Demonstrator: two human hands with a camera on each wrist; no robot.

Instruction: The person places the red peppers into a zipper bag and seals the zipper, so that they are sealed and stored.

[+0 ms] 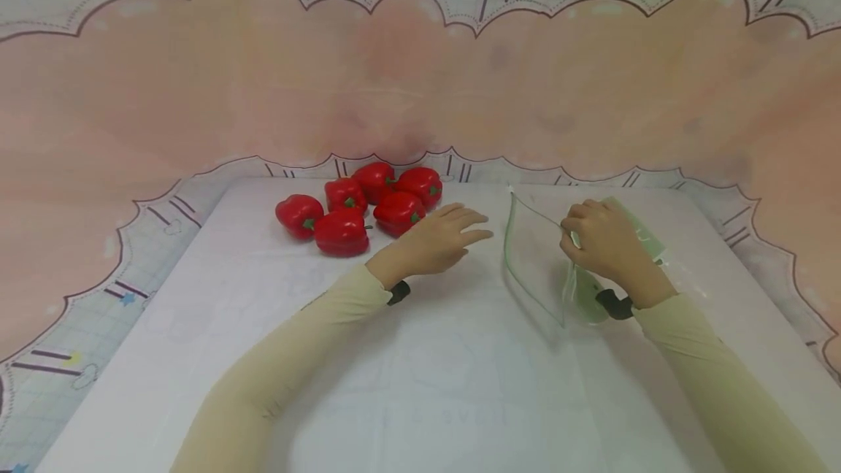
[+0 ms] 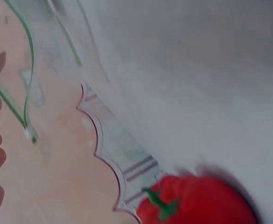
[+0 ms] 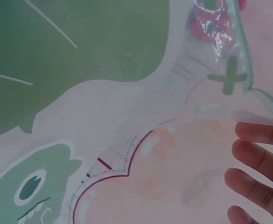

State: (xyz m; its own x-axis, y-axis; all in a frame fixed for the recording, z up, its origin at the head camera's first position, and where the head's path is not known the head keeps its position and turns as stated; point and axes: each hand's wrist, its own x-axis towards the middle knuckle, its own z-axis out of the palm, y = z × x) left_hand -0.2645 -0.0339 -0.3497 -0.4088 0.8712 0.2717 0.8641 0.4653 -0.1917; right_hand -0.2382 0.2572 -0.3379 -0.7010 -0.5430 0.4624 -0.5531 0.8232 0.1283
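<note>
A clear plastic zip bag (image 1: 587, 296) with green printing stands over the right half of the table, its green-edged mouth (image 1: 507, 239) spread wide toward the left. My right hand (image 1: 604, 243) grips the upper rim of that mouth with curled fingers. In the right wrist view, the bag's printed side (image 3: 104, 42) fills the left, and fingers (image 3: 258, 168) show at the right edge. My left hand (image 1: 440, 239) hovers between the bag mouth and several red bell peppers (image 1: 342, 232), fingers loosely extended and holding nothing. One pepper (image 2: 202, 200) appears low in the left wrist view.
The peppers lie grouped at the back left of the white-covered table (image 1: 407, 385), some touching one another. Behind the table hangs a peach cloth (image 1: 420, 86) with a scalloped, patterned border. A dark wrist strap (image 1: 616, 304) shows at the right sleeve cuff.
</note>
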